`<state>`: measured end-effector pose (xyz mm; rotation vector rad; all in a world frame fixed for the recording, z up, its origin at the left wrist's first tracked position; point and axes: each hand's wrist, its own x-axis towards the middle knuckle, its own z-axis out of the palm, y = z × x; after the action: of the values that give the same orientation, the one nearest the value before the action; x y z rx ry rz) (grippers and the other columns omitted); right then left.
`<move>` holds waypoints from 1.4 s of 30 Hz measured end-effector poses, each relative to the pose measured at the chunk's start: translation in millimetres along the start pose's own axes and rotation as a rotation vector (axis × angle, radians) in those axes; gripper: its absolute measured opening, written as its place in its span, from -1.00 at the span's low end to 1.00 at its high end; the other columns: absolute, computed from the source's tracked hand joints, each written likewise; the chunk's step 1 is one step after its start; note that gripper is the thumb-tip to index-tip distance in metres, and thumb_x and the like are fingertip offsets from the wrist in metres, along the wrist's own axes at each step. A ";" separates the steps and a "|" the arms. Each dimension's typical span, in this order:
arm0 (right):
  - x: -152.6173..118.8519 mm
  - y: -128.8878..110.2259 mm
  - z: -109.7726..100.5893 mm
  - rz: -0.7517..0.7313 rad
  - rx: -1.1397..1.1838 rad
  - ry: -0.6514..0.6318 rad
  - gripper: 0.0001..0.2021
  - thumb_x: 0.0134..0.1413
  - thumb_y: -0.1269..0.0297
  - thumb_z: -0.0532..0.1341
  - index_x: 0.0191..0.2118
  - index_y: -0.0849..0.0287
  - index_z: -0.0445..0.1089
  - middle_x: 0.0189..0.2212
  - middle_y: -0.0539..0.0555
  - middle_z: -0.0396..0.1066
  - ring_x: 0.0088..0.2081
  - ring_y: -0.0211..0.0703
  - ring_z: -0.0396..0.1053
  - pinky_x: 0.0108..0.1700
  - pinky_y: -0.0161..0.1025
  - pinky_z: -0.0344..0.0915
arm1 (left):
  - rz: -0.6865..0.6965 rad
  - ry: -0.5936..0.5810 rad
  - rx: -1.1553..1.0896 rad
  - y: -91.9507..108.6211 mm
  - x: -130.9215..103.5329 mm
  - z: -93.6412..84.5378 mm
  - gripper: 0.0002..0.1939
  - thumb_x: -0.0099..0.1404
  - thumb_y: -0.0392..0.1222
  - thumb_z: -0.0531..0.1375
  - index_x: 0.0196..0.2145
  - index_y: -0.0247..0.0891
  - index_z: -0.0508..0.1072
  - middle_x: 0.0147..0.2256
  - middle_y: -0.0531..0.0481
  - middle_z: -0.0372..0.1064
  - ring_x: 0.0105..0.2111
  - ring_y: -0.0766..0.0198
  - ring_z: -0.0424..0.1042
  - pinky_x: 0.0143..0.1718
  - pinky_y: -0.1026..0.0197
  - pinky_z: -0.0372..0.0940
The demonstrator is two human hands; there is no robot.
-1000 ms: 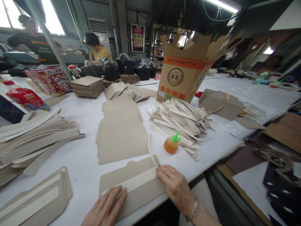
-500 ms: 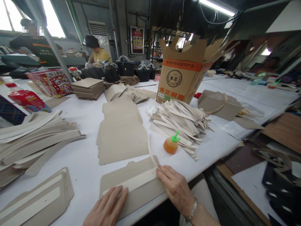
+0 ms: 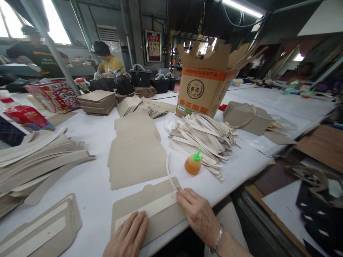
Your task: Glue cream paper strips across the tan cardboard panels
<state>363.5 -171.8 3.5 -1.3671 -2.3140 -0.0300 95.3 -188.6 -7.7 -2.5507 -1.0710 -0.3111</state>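
A flat beige panel lies at the table's near edge, with a pale cream strip running lengthwise along it. My left hand rests flat on the strip and panel, fingers stretched out and side by side. At the panel's right end my right hand pinches the strip between thumb and fingers. Beyond that pinch the strip's far end curves up and away from me. A squeeze bottle with orange liquid and a green nozzle stands behind my right hand. Past the panel lies a larger beige sheet.
A heap of loose strips spreads before a tall open carton. More strips pile up at left, above panels bearing pale strips. A red-capped bottle lies behind. Two people work across the table.
My left hand has slid slightly to the right along the strip. The right hand keeps its pinch at the same end. The whole view has shifted a little.
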 end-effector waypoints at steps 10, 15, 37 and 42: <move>4.6 -5.1 -5.0 -0.057 -0.075 -0.042 -0.65 0.05 0.55 0.08 -0.04 0.20 0.34 -0.06 0.12 0.41 -0.13 -0.08 0.31 -0.13 -0.20 0.35 | -0.105 -0.226 0.019 22.8 17.4 -6.3 -0.21 -0.01 -0.55 0.04 0.17 -0.05 0.10 -0.07 0.02 0.33 -0.07 0.15 0.30 -0.07 0.17 0.29; 4.8 -5.4 -4.2 -0.068 -0.085 -0.014 -0.64 0.03 0.57 0.06 -0.05 0.21 0.36 -0.08 0.12 0.42 -0.13 -0.08 0.31 -0.14 -0.21 0.35 | -0.113 -0.196 0.042 21.4 14.6 -3.4 -0.25 0.02 -0.53 0.03 0.16 -0.05 0.13 -0.04 0.01 0.33 -0.06 0.15 0.29 -0.07 0.16 0.26; -2.1 -4.4 5.3 -0.010 -0.028 -0.019 -0.61 0.03 0.58 0.04 -0.04 0.19 0.37 -0.02 0.12 0.39 -0.09 -0.02 0.30 -0.08 -0.09 0.34 | -0.145 -0.261 -0.002 48.0 63.5 -16.7 -0.38 0.14 -0.35 0.09 0.16 -0.12 0.13 -0.14 -0.06 0.31 -0.21 0.10 0.32 -0.33 0.13 0.32; -1.5 1.9 -3.7 -0.010 -0.003 0.046 -0.59 0.09 0.58 -0.04 0.03 0.23 0.32 -0.04 0.20 0.39 -0.05 -0.05 0.32 -0.05 -0.09 0.35 | -0.151 -0.252 -0.006 47.7 64.6 -20.5 -0.41 0.16 -0.30 0.11 0.15 -0.11 0.13 -0.16 -0.07 0.31 -0.20 0.09 0.31 -0.33 0.14 0.29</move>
<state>367.0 -173.0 5.8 -1.3418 -2.2839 -0.0677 172.9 -186.3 21.1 -2.5686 -1.3583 -0.0289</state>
